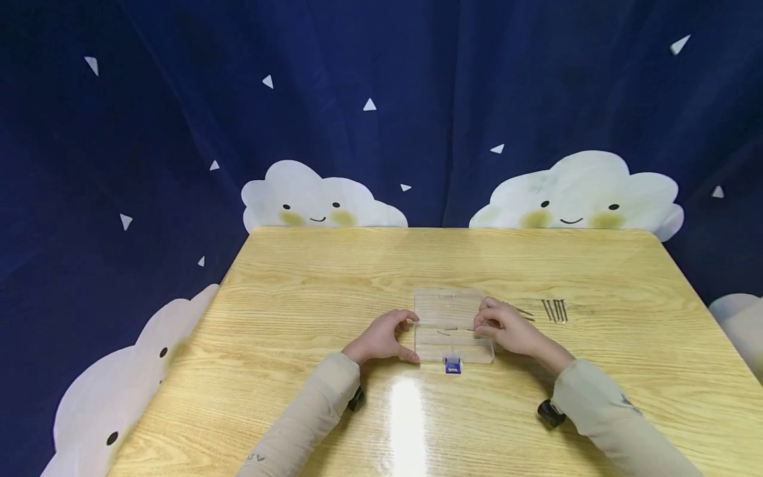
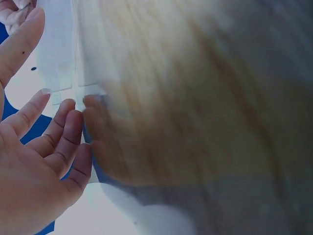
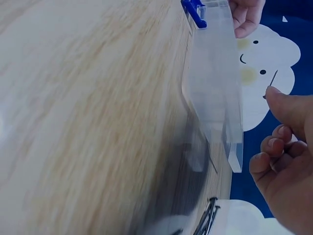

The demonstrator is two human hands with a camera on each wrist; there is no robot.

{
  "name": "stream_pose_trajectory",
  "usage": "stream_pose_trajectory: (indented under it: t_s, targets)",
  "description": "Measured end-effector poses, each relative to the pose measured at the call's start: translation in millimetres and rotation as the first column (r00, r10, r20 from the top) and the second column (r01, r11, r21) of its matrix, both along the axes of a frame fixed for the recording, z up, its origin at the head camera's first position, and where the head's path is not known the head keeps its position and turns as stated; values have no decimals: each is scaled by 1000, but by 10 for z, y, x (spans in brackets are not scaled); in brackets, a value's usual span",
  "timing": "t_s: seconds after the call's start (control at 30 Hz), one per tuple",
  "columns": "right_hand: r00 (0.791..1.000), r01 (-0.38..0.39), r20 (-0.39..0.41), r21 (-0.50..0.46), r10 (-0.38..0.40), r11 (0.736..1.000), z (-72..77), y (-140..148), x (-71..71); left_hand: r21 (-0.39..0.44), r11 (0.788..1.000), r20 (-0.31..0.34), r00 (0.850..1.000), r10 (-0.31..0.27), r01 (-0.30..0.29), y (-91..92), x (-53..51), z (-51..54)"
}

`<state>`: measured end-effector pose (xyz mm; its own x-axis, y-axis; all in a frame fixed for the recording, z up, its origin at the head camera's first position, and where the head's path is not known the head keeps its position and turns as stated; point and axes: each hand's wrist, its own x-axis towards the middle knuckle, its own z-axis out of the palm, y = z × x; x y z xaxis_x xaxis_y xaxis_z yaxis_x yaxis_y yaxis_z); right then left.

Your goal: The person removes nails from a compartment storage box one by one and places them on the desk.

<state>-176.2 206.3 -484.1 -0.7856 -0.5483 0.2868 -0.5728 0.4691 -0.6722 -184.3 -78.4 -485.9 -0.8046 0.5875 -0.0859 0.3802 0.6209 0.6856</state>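
A clear plastic box (image 1: 455, 350) lies with its lid (image 1: 444, 305) folded back on the table, a blue latch (image 1: 453, 366) at its front. My left hand (image 1: 384, 336) holds the box's left end, thumb at the front and index finger towards the hinge side. In the left wrist view the other fingers of that hand (image 2: 49, 156) hang loosely bent beside the box. Over the box's right part, my right hand (image 1: 507, 328) pinches a thin nail (image 3: 274, 77) between thumb and index finger. A couple of small nails (image 1: 447, 328) lie in the box.
Several dark nails (image 1: 555, 311) lie in a row to the right of the box. A few more nails (image 1: 526, 312) lie nearer my right hand, partly behind it. The wooden table (image 1: 322, 278) ends at a dark blue curtain (image 1: 334, 40) with white clouds.
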Motion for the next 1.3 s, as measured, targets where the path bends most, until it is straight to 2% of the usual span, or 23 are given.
stream_pose_trajectory:
  t_s: [0.23, 0.47, 0.73, 0.9, 1.1, 1.3]
  targets:
    - [998, 59, -6, -19, -59, 998, 37, 148, 98, 27, 1000, 41, 999, -14, 13, -13, -32, -39]
    - [992, 120, 40, -11, -119, 993, 50, 308, 202, 50, 999, 56, 998, -15, 13, -17, -30, -31]
    - [988, 151, 11, -23, -151, 988, 29, 436, 279, 67, 998, 84, 996, -17, 11, -19, -33, -36]
    - [985, 174, 9, -31, -174, 984, 33, 491, 328, 68, 998, 77, 997, -22, 17, -20, -40, -42]
    - [975, 223, 19, -28, -223, 974, 6, 552, 383, 67, 997, 60, 998, -32, 28, -18, -41, -49]
    - [957, 289, 34, -5, -289, 957, -24, 603, 426, 68, 997, 71, 997, -28, 23, -12, -41, -46]
